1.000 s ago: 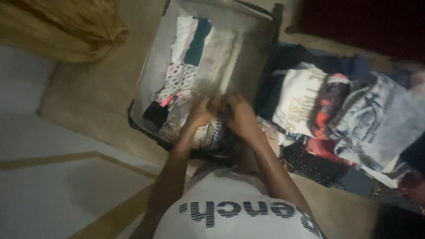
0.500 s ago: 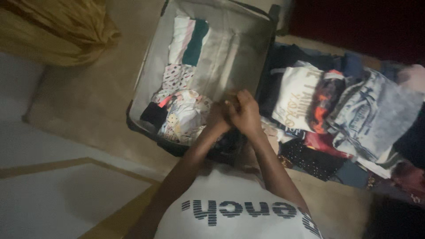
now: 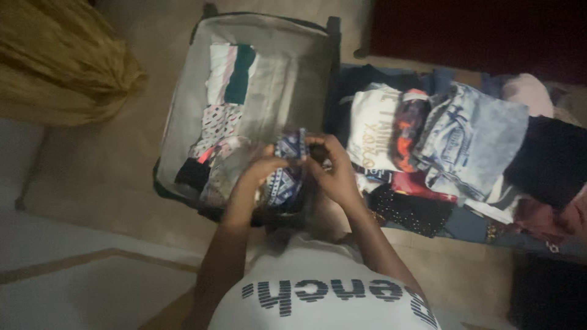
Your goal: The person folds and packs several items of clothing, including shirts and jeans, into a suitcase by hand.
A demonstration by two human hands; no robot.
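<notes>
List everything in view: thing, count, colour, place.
suitcase: one, grey lining, open on the floor, centre-left
folded clothes in suitcase: several, white, pink, teal, dotted, along its left part
patterned cloth: one, blue and white, held up between both hands
clothes pile: many, white top, pale denim, red, black, right of the suitcase
yellow fabric: one, mustard, top left
left hand: one, gripping the cloth
right hand: one, gripping the cloth

a home: open suitcase (image 3: pixel 183 116) and folded clothes (image 3: pixel 465 140) on the floor.
</notes>
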